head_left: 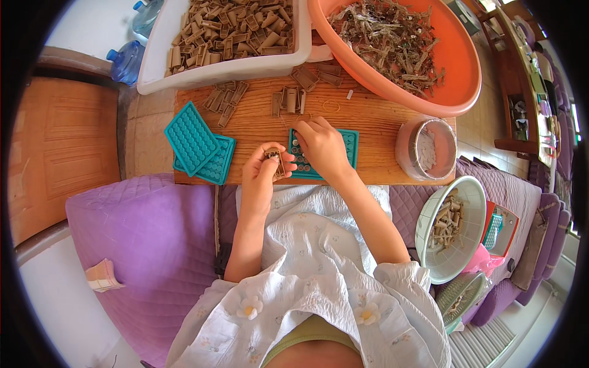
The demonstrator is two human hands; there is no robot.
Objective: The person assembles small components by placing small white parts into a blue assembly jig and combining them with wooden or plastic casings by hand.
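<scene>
Clearly light and stiff, the small brown clip (273,157) sits pinched in the left hand (262,175), best held by its long edges. Just right, the right hand (320,146) presses narrowed fingertips onto the teal tray (351,145) on the tabletop (374,122).

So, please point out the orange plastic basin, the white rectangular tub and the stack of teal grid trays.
Orange plastic basin (461,58): head view, bare inner wall at right.
White rectangular tub (215,75): head view, front wall.
Stack of teal grid trays (191,138): head view, top tray's face.
</scene>
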